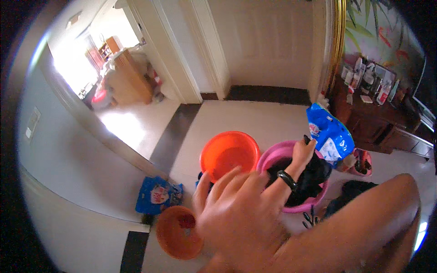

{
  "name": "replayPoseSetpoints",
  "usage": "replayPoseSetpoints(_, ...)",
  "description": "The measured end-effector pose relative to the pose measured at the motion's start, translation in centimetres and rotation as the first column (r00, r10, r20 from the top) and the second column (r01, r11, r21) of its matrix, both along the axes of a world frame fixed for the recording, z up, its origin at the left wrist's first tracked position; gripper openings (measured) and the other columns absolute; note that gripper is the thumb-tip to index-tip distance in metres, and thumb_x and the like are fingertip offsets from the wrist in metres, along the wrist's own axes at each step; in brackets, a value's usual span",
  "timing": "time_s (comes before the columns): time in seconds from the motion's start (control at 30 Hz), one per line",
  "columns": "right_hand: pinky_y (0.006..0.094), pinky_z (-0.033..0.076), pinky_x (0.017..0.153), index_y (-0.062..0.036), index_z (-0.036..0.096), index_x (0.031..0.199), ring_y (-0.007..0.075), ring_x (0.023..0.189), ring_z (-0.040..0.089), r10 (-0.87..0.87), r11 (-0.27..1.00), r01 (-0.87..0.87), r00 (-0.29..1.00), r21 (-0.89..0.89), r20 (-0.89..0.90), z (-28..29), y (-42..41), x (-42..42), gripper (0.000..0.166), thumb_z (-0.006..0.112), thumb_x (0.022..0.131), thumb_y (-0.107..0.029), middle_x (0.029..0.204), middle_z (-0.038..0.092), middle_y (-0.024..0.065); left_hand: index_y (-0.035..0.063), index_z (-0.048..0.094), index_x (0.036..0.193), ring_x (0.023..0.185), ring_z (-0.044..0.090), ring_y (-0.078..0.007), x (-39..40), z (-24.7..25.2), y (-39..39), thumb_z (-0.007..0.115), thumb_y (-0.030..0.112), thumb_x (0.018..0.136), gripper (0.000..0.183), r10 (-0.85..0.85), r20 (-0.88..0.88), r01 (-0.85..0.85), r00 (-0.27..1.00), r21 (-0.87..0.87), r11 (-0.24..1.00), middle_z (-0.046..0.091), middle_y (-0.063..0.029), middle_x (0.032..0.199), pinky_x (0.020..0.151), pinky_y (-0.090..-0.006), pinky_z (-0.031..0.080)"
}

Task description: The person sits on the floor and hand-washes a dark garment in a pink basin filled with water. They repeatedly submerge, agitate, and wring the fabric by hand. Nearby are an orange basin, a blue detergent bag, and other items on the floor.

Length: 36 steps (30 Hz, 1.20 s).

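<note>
My left hand point(303, 153), with a black band at its wrist, is closed around part of a black cloth point(309, 182) above a pink basin point(275, 152). The cloth lies bunched in the basin. Close to the camera, my right hand point(239, 208) is blurred, its fingers spread and holding nothing visible; it hides part of my left forearm. Beyond its fingers stands an orange-red basin point(228, 150), touching or nearly touching the pink one. A smaller orange-brown basin point(170, 235) with a dark red thing inside sits to the lower left.
A blue plastic bag point(333, 136) stands behind the pink basin; another blue bag point(157, 196) lies by the left wall. At right are a pink container point(363, 162), dark cloth point(356, 191) and a wooden cabinet point(362, 126) with bottles on top. A closed door point(266, 44) is ahead.
</note>
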State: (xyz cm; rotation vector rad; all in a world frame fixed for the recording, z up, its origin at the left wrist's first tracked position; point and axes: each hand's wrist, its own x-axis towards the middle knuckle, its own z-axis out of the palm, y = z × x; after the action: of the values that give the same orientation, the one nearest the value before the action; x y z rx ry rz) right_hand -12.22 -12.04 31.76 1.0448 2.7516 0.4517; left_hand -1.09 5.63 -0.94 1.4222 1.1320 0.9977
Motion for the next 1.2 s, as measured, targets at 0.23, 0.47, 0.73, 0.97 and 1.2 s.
replayPoseSetpoints(0.23, 0.0442, 0.056, 0.058, -0.0081, 0.073, 0.088, 0.026, 0.081, 0.068, -0.526, 0.849, 0.529, 0.845, -0.006, 0.093, -9.1, 14.7, 8.3, 0.02, 0.069, 0.07, -0.014, 0.089, 0.07, 0.0094, 0.0027, 0.064, 0.095, 0.076, 0.054, -0.0162, -4.2, -2.3, 2.6, 0.063, 0.027, 0.086, 0.025, 0.167, 0.172, -0.152, 0.971, -0.098, 0.983, 0.061, -0.0037, 0.084, 0.066, -0.0306, 0.043)
replayPoseSetpoints(0.47, 0.0459, 0.056, 0.061, -0.0073, 0.073, 0.092, 0.0297, 0.084, 0.068, -0.82, 0.533, 0.845, 0.528, -0.041, 0.221, -14.1, 18.3, 21.9, 0.02, 0.069, 0.073, -0.012, 0.1, 0.07, 0.0115, -0.0049, 0.06, 0.09, 0.074, 0.054, -0.0161, -3.7, 0.5, 1.3, 0.061, 0.02, 0.082, 0.026, 0.097, 0.157, -0.091, 0.983, -0.044, 0.995, 0.061, -0.0062, 0.08, 0.066, -0.0326, 0.044)
replayPoseSetpoints(0.73, 0.0414, 0.055, 0.065, 0.0072, 0.069, 0.081, 0.0291, 0.076, 0.069, -0.946, 0.274, 0.566, 0.304, -0.777, -0.112, -24.7, 14.7, 25.3, 0.089, 0.031, 0.085, -0.073, 0.086, 0.069, 0.0193, -0.0061, 0.063, 0.092, 0.072, 0.057, -0.0172, -4.3, 2.4, 0.8, 0.061, 0.024, 0.084, 0.031, 0.221, 0.248, -0.147, 0.943, -0.286, 0.947, 0.062, -0.0075, 0.08, 0.064, -0.0321, 0.044)
replayPoseSetpoints(0.97, 0.0445, 0.048, 0.078, 0.0049, 0.058, 0.11, 0.0333, 0.087, 0.061, -0.976, -0.219, -0.185, 0.042, -0.958, 0.215, -31.3, 12.4, 23.4, 0.101, 0.028, 0.076, -0.085, 0.103, 0.061, 0.0215, -0.0029, 0.059, 0.1, 0.077, 0.056, -0.0173, -6.3, 2.5, 2.4, 0.06, 0.027, 0.087, 0.033, 0.493, 0.501, -0.227, 0.711, -0.501, 0.835, 0.059, -0.0065, 0.088, 0.065, -0.0317, 0.045)
replayPoseSetpoints(1.2, 0.0469, 0.039, 0.101, -0.0056, 0.057, 0.123, 0.0285, 0.114, 0.054, -0.804, 0.49, -0.799, -0.569, -0.348, 0.174, -33.1, 12.8, 20.2, 0.068, 0.044, 0.088, -0.062, 0.125, 0.058, 0.0111, 0.0008, 0.052, 0.123, 0.107, 0.055, -0.0212, -4.4, 3.6, 0.8, 0.058, 0.034, 0.091, 0.047, 0.558, 0.597, -0.07, 0.576, -0.645, 0.761, 0.056, -0.011, 0.12, 0.089, -0.0352, 0.045)
